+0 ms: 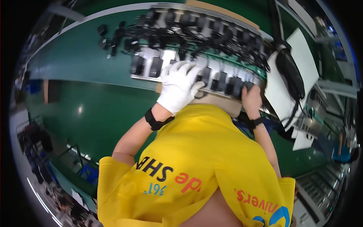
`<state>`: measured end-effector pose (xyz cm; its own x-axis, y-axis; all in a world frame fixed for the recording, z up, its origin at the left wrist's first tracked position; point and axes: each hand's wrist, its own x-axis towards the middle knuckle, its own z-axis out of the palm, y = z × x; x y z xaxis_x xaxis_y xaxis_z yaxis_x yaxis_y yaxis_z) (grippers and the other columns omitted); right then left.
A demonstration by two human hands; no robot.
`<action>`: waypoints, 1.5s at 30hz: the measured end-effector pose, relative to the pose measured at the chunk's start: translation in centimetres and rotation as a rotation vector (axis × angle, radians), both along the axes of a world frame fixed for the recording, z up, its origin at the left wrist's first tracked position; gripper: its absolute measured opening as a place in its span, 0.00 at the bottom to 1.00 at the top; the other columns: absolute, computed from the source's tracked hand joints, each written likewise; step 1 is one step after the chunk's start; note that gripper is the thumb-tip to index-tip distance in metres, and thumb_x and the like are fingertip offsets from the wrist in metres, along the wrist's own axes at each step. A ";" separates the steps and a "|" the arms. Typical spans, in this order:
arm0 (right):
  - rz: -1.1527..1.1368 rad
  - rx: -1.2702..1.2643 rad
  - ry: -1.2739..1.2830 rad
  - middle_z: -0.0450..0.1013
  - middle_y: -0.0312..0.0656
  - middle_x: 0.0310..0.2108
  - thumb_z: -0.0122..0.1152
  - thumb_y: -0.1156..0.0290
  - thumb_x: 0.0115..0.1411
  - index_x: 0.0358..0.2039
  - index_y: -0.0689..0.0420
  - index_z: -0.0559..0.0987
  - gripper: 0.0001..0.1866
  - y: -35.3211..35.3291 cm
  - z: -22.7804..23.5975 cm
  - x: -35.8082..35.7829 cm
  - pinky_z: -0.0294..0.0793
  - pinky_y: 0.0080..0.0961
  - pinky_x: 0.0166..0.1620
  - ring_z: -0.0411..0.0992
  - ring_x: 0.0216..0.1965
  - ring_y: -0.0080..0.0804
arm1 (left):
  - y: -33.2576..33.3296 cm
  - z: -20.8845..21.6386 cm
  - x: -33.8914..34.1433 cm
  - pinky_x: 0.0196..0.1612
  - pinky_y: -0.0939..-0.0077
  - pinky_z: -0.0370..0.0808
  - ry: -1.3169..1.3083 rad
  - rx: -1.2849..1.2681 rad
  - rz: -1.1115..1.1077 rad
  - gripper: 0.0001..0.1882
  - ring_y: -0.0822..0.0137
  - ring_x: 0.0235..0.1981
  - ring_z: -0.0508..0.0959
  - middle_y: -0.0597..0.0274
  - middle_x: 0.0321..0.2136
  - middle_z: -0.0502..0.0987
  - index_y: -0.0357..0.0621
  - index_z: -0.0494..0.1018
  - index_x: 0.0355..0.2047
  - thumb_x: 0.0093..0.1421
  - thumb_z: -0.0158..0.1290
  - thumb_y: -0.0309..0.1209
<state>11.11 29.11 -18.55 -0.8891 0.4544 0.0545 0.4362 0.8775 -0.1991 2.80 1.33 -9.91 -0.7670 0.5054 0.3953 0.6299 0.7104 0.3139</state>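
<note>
My left hand (178,86), in a white glove, reaches over the front row of black power adapters. Its fingers are bent and apart from the thumb; motion blurs the tips, and no held item shows. Beside the thumb stands a black adapter (206,77). At the right end of the same row, my bare right hand (252,100) has thumb and fingers closed about another black adapter (248,85), partly hidden by them. The adapters sit side by side on a light metal rack (147,78), with more of them (155,67) to the left of my glove.
Tangled black cables (162,36) lie between the front and back adapter rows. Loose plugs (103,30) rest on the green bench (75,60) at the left. Right of the rack, a long black device (289,70) lies on a white sheet (308,62).
</note>
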 end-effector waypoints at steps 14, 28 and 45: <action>-0.067 -0.282 -0.136 0.63 0.62 0.49 0.48 0.50 0.59 0.54 0.67 0.60 0.34 0.8 0.9 0.6 0.62 0.38 0.53 0.62 0.52 0.56 | -24.9 -5.9 -22.6 0.53 0.69 0.67 -0.530 0.049 0.750 0.27 0.54 0.50 0.71 0.49 0.47 0.72 0.50 0.69 0.51 0.51 0.48 0.45; -0.067 -0.215 -0.156 0.68 0.61 0.44 0.49 0.54 0.59 0.46 0.66 0.66 0.26 1.7 -0.1 1.1 0.65 0.39 0.49 0.66 0.47 0.56 | -19.5 -6.7 -28.5 0.54 0.61 0.66 -0.933 -0.059 1.014 0.47 0.51 0.56 0.63 0.50 0.56 0.60 0.55 0.57 0.58 0.37 0.64 0.47; -0.135 -0.173 -0.172 0.67 0.61 0.42 0.49 0.57 0.59 0.46 0.67 0.63 0.25 1.4 -0.9 0.8 0.65 0.42 0.47 0.65 0.46 0.58 | -25.6 -0.2 -30.1 0.35 0.76 0.72 -0.277 0.952 0.433 0.17 0.71 0.32 0.76 0.62 0.32 0.78 0.40 0.71 0.39 0.48 0.57 0.27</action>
